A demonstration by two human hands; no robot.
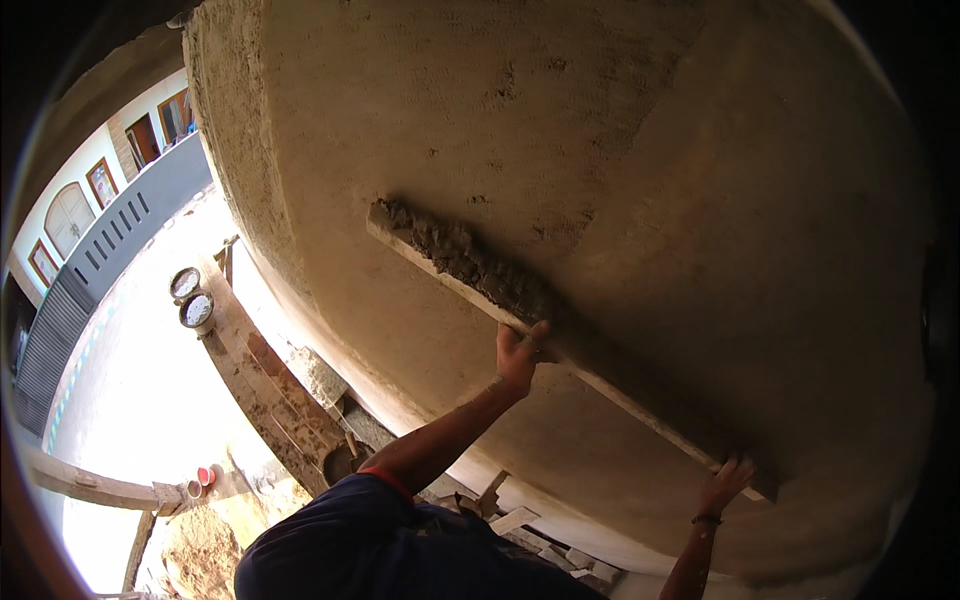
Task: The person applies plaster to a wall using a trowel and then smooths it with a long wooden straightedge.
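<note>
A long wooden straightedge (615, 398) lies slantwise against a plastered wall (420, 120), running from upper left to lower right. Wet grey mortar (470, 262) is heaped along the upper left stretch of its top edge. Near the board's middle, my left hand (520, 357) grips the lower edge, thumb in front. My right hand (728, 482), with a dark band at the wrist, is closed around the board close to its lower right end. Parts of the fingers on both hands are hidden behind the board or in shadow.
To the left a scaffold plank (265, 375) carries two buckets (197, 311) and a dark round pan (343, 462). A red cup (206, 476) stands by a wooden pole (90, 478). Rubble and offcuts (520, 520) lie along the wall's foot. A grey gate (55, 335) is beyond.
</note>
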